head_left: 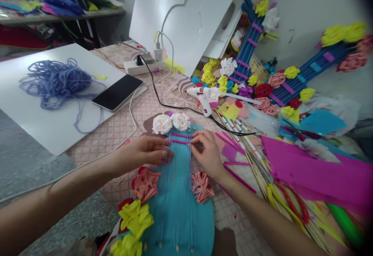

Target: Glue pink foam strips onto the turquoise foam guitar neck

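Note:
A blue guitar-shaped craft piece [178, 178] lies in front of me, with thin purple strings running along it. Near its top, two magenta sticks [180, 141] cross the strings. My left hand [155, 151] rests at the left edge of the neck, its fingers at the left end of the sticks. At the right end, my right hand [204, 149] has thumb and forefinger pinched together; what they hold is too small to name. White paper flowers [171, 123] top the piece, with salmon flowers [146, 184] and yellow flowers [135, 218] on its sides.
A glue gun [206, 98] and its black cable lie beyond the piece. Left are a phone [118, 92] and purple yarn [56, 81]. Right are sticks, scissors [294, 203] and magenta sheets [314, 172]. Decorated blue craft pieces [309, 71] lean at the back. A white cable passes under my left forearm.

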Demonstrator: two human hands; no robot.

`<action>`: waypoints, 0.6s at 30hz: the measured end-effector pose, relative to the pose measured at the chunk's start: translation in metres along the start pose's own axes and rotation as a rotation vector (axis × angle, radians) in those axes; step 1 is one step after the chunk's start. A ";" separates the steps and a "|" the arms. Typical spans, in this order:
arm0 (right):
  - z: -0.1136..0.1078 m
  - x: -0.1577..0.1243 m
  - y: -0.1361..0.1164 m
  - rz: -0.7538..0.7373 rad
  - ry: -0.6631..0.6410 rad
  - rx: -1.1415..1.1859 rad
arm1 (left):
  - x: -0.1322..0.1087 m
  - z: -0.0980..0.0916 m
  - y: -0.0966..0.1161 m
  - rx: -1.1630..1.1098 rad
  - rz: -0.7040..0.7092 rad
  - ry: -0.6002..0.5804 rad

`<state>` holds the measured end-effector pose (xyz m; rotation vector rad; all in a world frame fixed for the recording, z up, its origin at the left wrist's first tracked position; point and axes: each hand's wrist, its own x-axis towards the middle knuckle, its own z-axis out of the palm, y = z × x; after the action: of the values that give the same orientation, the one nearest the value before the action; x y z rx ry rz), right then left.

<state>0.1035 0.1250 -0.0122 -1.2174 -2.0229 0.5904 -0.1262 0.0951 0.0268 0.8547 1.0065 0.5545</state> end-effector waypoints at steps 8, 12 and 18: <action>-0.001 0.000 0.001 0.002 -0.002 0.012 | 0.005 -0.007 -0.013 0.841 0.580 0.497; -0.001 0.000 0.000 -0.001 0.003 0.011 | 0.013 -0.006 -0.012 1.050 0.753 0.450; -0.001 0.001 -0.001 -0.019 0.011 -0.001 | 0.019 0.002 -0.005 1.139 0.836 0.153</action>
<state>0.1036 0.1253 -0.0108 -1.1980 -2.0235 0.5728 -0.1155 0.1054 0.0134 2.3314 1.0561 0.7361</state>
